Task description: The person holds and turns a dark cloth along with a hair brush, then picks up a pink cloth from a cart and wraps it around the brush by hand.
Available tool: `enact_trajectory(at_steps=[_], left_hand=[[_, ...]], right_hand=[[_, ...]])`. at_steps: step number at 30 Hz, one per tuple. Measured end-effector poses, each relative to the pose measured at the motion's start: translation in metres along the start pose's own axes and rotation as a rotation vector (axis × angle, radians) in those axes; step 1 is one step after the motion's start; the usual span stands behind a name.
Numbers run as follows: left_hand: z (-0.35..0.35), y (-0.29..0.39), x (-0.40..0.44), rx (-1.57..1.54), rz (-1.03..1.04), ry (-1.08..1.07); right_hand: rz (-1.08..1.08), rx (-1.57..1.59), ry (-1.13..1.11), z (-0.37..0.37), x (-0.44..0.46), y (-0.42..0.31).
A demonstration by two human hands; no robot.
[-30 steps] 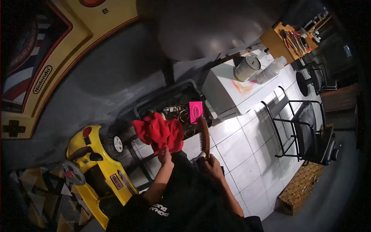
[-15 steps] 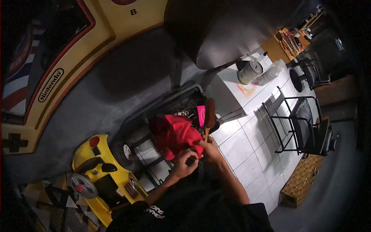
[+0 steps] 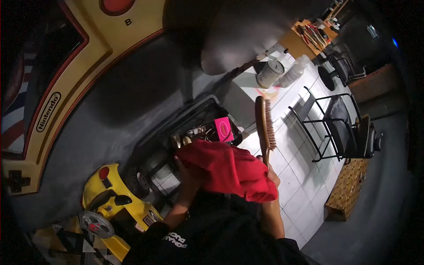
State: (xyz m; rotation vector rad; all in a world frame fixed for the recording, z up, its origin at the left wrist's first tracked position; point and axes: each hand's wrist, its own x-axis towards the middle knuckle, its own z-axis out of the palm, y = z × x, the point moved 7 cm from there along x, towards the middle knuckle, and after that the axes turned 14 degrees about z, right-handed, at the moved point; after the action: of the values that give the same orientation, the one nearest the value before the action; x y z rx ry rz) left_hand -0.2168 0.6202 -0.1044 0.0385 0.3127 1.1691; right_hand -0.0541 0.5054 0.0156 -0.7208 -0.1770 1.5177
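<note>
A red cloth (image 3: 229, 170) is stretched between my hands in front of my chest. My left hand (image 3: 187, 176) is closed on its left end, with the fingers partly hidden behind the fabric. At the other end, my right hand (image 3: 272, 178) grips the handle of a wooden brush (image 3: 262, 126). The brush stands nearly upright, its bristles facing right. The cloth's right end lies against my right hand and covers part of it.
Beyond the cloth is a black cart (image 3: 207, 104) holding metal tools and a pink box (image 3: 224, 129). A can (image 3: 270, 73) and clear bottles (image 3: 295, 70) stand on a white surface. A yellow toy car (image 3: 104, 190) is at left, a black chair (image 3: 338, 119) at right.
My hands have moved apart, spreading the bunched cloth sideways. The brush has shifted right with my right hand and turned, so its bristles show. My left hand has moved left.
</note>
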Motion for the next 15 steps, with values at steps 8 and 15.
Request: enact_trajectory(at_steps=[8,15], left_hand=[[-0.096,0.024,0.042,0.417,-0.120,0.450],[-0.146,0.016,0.028,0.777,-0.087,0.702]], right_hand=[[-0.160,-0.165,0.241,-0.041,-0.075,-0.041],[-0.242,-0.199,0.278,-0.065,-0.125,-0.047]])
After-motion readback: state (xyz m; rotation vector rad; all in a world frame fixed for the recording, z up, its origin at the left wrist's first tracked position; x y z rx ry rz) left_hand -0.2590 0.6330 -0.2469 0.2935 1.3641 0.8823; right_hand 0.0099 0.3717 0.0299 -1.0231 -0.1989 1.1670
